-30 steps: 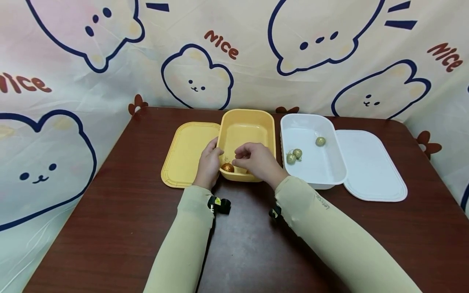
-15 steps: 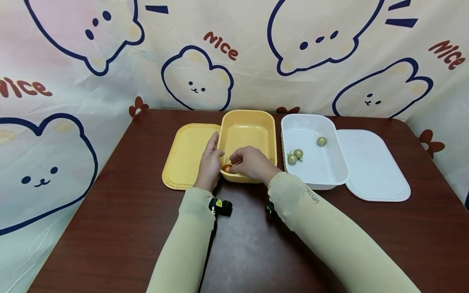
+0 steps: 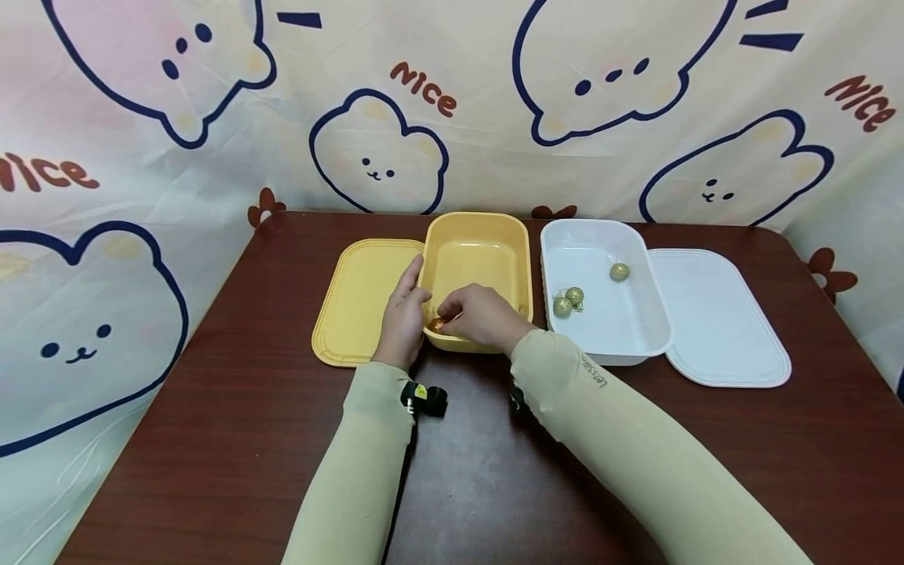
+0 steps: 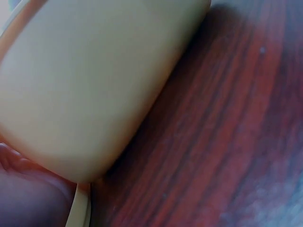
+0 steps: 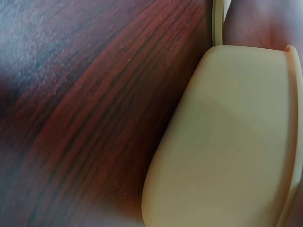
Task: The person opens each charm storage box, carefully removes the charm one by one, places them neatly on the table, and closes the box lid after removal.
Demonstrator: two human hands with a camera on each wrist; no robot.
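Observation:
A yellow plastic box (image 3: 479,271) stands in the middle of the table. Its front outer wall (image 4: 90,85) fills much of the left wrist view, and the same wall (image 5: 222,137) shows in the right wrist view. My left hand (image 3: 402,318) rests along the box's left side, fingers straight and thumb at the rim. Inside the front left corner, my right hand (image 3: 480,315) pinches a shiny orange bauble (image 3: 437,324), partly covered by the fingers. A gold bauble (image 3: 523,311) shows faintly by the box's right wall.
Left of the box lies its yellow lid (image 3: 360,306). To the right stands a white box (image 3: 607,329) with gold glitter baubles (image 3: 562,306) inside, and a white lid (image 3: 727,322) lies beyond it. A printed cloth (image 3: 480,157) hangs behind the table (image 3: 212,408).
My right hand has moved left and down onto the orange bauble, its fingers closing on it. The left hand's fingers have straightened along the box side.

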